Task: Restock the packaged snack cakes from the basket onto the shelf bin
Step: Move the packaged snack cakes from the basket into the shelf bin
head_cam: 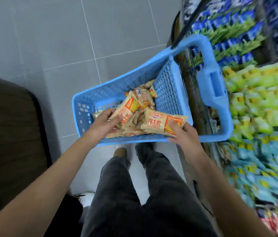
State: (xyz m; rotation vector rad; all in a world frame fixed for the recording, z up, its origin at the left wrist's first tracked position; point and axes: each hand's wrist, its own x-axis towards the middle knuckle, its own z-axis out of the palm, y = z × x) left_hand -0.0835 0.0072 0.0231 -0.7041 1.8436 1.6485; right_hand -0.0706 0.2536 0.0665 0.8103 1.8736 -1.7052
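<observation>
A blue plastic basket (131,79) stands on the floor in front of my feet, with several tan and orange snack cake packets (143,96) piled inside. My left hand (103,122) reaches into the basket and grips one packet (128,106) near its lower end. Over the basket's near right corner, my right hand (184,134) pinches the orange end of another packet (162,122), which lies level. The shelf bins (258,93) on the right are blurred, full of yellow-green, blue and teal packets.
Grey tiled floor (66,40) spreads to the left and beyond the basket. A dark brown piece of furniture (6,125) stands at the left edge. My legs in dark trousers (143,194) and shoes are below the basket. The shelf front runs along the basket's right side.
</observation>
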